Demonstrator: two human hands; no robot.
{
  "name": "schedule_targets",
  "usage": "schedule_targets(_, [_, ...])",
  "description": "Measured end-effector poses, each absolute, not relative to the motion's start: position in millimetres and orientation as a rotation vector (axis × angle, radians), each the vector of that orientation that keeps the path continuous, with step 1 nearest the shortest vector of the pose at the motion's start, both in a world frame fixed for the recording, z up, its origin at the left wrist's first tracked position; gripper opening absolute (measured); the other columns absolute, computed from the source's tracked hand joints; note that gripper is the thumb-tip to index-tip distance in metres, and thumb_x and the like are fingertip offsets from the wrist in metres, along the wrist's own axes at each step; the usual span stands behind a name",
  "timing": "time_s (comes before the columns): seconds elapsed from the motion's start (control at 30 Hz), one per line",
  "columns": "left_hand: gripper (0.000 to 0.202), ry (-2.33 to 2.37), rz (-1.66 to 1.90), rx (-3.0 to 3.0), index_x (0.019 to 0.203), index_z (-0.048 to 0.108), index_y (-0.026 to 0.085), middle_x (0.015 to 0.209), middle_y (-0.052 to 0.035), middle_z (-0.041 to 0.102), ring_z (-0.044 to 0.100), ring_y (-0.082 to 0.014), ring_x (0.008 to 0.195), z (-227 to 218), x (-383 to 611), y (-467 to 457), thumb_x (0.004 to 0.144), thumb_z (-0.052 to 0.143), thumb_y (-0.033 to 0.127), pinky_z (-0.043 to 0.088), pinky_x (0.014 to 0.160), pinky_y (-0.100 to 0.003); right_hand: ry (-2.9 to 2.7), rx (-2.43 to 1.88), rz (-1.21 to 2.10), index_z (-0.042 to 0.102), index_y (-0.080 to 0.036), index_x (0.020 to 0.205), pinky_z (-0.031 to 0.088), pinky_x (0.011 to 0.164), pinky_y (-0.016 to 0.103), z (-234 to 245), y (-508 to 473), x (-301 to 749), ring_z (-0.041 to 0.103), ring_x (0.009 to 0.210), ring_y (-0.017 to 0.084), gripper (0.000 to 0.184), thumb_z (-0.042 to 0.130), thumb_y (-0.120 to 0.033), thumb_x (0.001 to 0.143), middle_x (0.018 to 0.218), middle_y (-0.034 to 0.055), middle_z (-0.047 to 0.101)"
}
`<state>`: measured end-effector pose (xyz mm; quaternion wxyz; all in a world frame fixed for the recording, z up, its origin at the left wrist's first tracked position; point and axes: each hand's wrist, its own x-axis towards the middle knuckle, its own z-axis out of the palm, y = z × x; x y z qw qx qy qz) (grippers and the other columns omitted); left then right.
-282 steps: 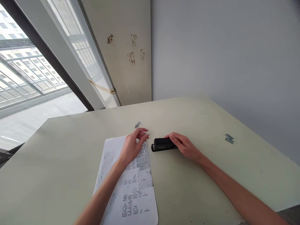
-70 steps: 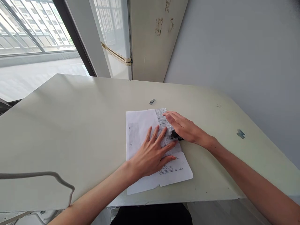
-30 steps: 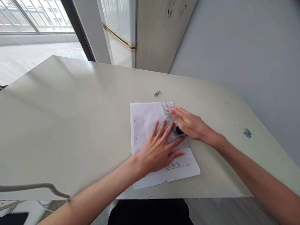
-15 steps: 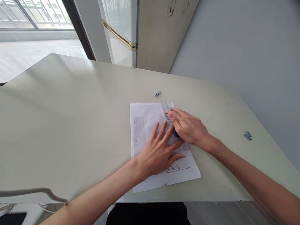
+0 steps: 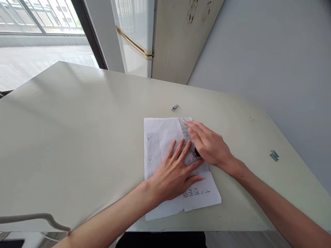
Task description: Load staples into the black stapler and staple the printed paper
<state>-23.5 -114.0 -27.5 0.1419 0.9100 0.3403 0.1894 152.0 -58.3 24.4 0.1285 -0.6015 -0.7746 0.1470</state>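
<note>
My left hand (image 5: 172,172) lies flat with fingers spread on white sheets of paper (image 5: 156,125), pressing them to the table. Small dark print shows along their right side and on the lower part. Over the right edge of the paper, my right hand (image 5: 210,143) is cupped on a small black object (image 5: 197,152). Only a short end of that object shows beside the palm; its kind is hidden. The right fingers reach forward, close together, with the thumb beside them.
Small grey metal strips, looking like staple strips (image 5: 175,107), lie beyond the paper, and more strips (image 5: 274,155) lie at the right. A grey cable (image 5: 38,216) runs along the table's (image 5: 77,155) lower left edge. A fridge (image 5: 178,44) and a wall stand behind.
The view has tilted slightly, so the table sits lower. My right hand has shifted a little, showing more of the black object. My left hand stays on the paper.
</note>
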Motion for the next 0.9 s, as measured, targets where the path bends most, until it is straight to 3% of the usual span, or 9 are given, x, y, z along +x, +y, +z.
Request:
schedule_targets(0.13, [0.055,0.978,0.513,2.653,0.156,0.053,0.029,0.178,-0.0119,0.017,0.009,-0.0387,0.163,-26.2,-30.8,-115.5,0.11,0.045,0.056,0.016,0.131,-0.064,-2.135,-1.516,0.585,0.062,-0.032,0.142,0.047,0.117,0.046,33.5,-66.6,172.6,0.057,0.142,0.026,0.051,0.025,-0.05,0.113,0.151,0.0032,0.064])
schedule_targets(0.3, [0.054,0.935,0.48,2.686,0.159,0.049,0.035,0.178,-0.0053,0.011,0.01,-0.0375,0.163,-21.8,-47.5,-113.1,0.109,0.047,0.056,0.019,0.132,-0.063,-2.318,-1.369,0.551,0.067,-0.029,0.129,0.053,0.103,0.046,23.3,-79.2,213.9,0.07,0.118,0.029,0.046,0.033,-0.054,0.111,0.127,0.0076,0.076])
schedule_targets(0.43, [0.055,0.937,0.399,2.716,0.162,0.044,0.037,0.179,-0.0026,0.006,0.009,-0.0367,0.163,-19.1,-63.5,-107.6,0.109,0.047,0.056,0.021,0.131,-0.062,-2.317,-1.344,0.481,0.068,-0.029,0.122,0.057,0.09,0.044,4.2,-79.5,245.7,0.072,0.103,0.029,0.039,0.055,-0.06,0.103,0.117,0.008,0.078])
schedule_targets(0.67, [0.057,0.947,0.341,2.755,0.162,0.044,0.038,0.178,-0.0007,0.004,0.015,-0.0395,0.162,-10.7,-82.0,-101.7,0.108,0.051,0.055,0.026,0.129,-0.063,-2.052,-1.481,0.481,0.068,-0.029,0.115,0.057,0.08,0.041,-14.8,-65.9,268.2,0.071,0.093,0.027,0.038,0.063,-0.062,0.098,0.109,0.0058,0.077])
schedule_targets(0.77, [0.057,1.002,0.321,2.773,0.163,0.042,0.038,0.178,-0.0002,0.009,0.017,-0.0374,0.162,-6.9,-90.5,-99.5,0.109,0.05,0.054,0.027,0.129,-0.061,-1.916,-1.471,0.516,0.069,-0.029,0.114,0.058,0.076,0.038,-23.6,-56.1,273.3,0.07,0.088,0.025,0.039,0.068,-0.063,0.094,0.105,0.0043,0.078])
schedule_targets(0.9, [0.063,1.203,0.37,2.756,0.169,0.026,0.036,0.177,0.0003,0.02,0.021,-0.0332,0.162,-10.0,-107.1,-96.5,0.111,0.046,0.05,0.026,0.13,-0.06,-1.867,-1.468,0.532,0.07,-0.03,0.114,0.058,0.074,0.037,-30.7,-46.3,277.9,0.07,0.086,0.024,0.036,0.072,-0.06,0.093,0.103,0.0031,0.078])
